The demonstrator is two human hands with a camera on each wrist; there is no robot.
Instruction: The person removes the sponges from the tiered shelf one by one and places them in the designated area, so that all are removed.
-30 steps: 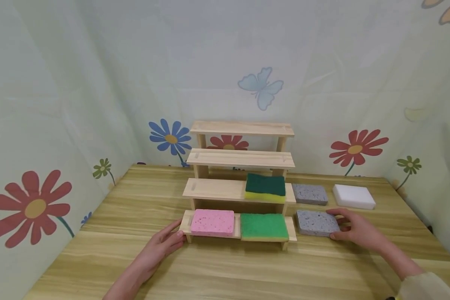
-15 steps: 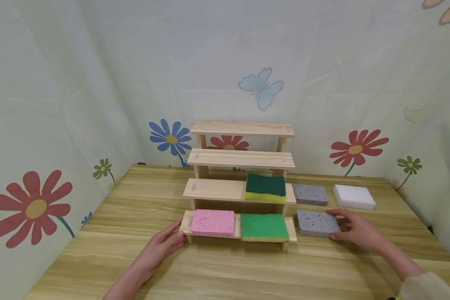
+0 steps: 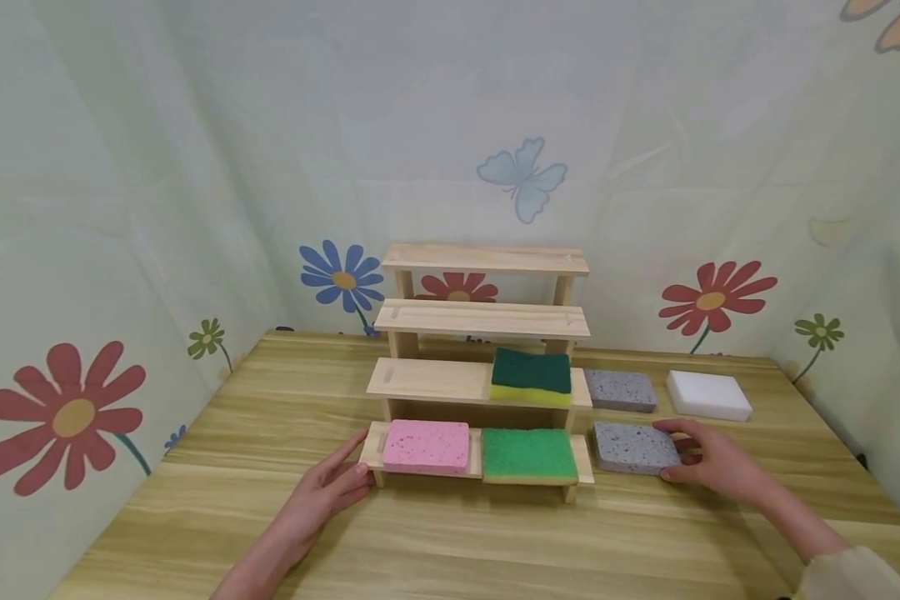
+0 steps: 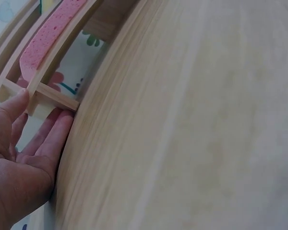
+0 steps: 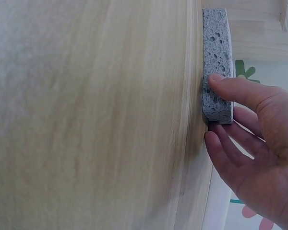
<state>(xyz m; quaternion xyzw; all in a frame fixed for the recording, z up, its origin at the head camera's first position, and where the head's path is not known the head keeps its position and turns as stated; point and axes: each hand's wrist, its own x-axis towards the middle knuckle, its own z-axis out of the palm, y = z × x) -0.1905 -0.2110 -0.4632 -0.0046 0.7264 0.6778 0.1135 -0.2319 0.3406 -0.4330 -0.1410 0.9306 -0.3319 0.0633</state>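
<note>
At the lower left end of a stepped wooden rack (image 3: 480, 317), my left hand (image 3: 311, 508) rests its thumb and fairly straight fingers against the bottom shelf; the left wrist view shows this thumb (image 4: 20, 103) at the shelf's corner. A pink sponge (image 3: 426, 446) and a green scouring sponge (image 3: 529, 456) lie on that bottom shelf. On the shelf above, at its right end, sits a dark green and yellow sponge (image 3: 531, 377). My right hand (image 3: 720, 462) pinches the right end of a speckled grey sponge (image 3: 633, 447) lying flat on the table, thumb (image 5: 223, 85) on its near side.
Behind the held sponge lie a second grey sponge (image 3: 620, 390), close to the rack, and a white sponge block (image 3: 708, 394) to its right. The two upper shelves (image 3: 482, 317) rise towards a flower-printed curtain (image 3: 420, 125). Everything stands on a wood-grain table (image 3: 450, 550).
</note>
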